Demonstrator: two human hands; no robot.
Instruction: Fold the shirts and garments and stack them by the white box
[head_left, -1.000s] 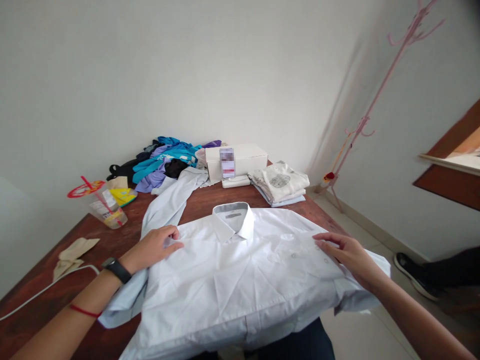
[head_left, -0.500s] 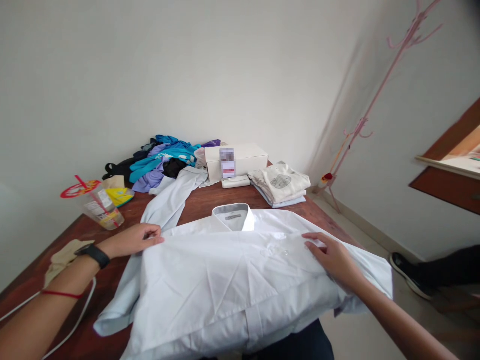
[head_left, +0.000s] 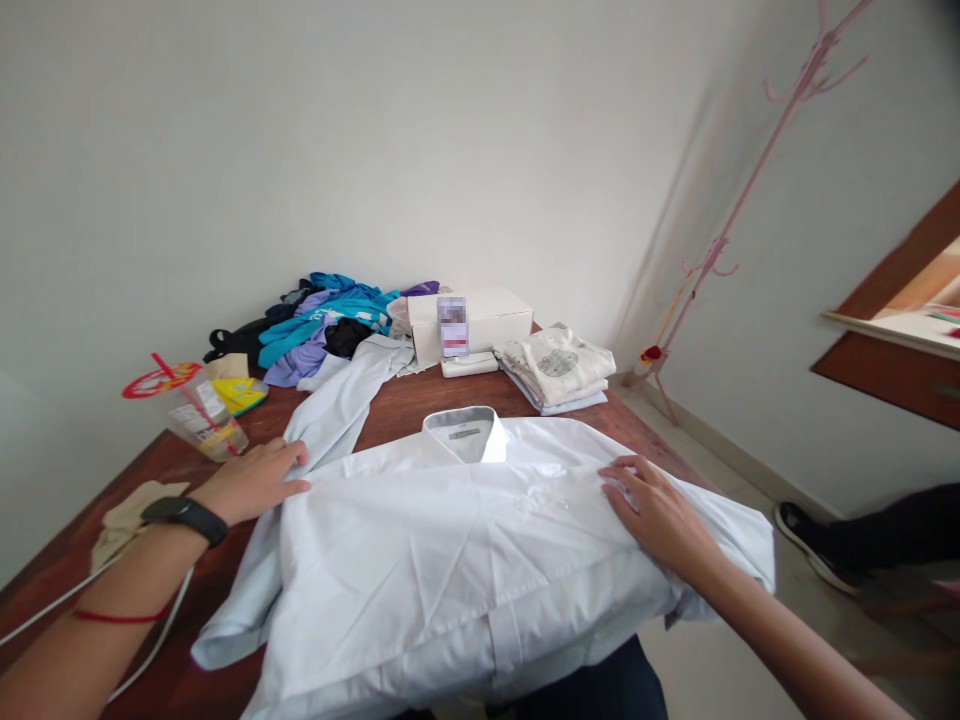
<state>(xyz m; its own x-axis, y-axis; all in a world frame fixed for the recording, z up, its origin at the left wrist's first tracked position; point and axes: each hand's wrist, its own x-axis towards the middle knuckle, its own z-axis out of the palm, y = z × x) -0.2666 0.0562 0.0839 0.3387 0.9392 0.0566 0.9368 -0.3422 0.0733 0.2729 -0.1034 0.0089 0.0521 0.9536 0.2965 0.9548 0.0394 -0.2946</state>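
Observation:
A white collared shirt (head_left: 420, 550) lies spread at the near edge of the table, its collar (head_left: 465, 435) pointing away from me and its lower part hanging over the edge. One sleeve (head_left: 240, 610) stretches out on the left, and another part drapes off to the right. My left hand (head_left: 259, 480) is at the shirt's left shoulder edge, thumb and fingers apart, with no cloth visibly gripped. On the right side of the shirt front rests my right hand (head_left: 652, 510), its fingers spread and slightly bent on the fabric.
A plastic cup with a straw (head_left: 206, 420) stands left, beside a yellow packet (head_left: 244, 395). Behind are a heap of clothes (head_left: 330, 320), a white box (head_left: 495, 318) and a folded stack (head_left: 559, 365). A pink coat stand (head_left: 772, 150) and someone's shoe (head_left: 814, 550) are at right.
My left hand has opened off the shirt's shoulder edge and shifted slightly left. My right hand stays on the shirt in nearly the same place, and the shirt has hardly moved.

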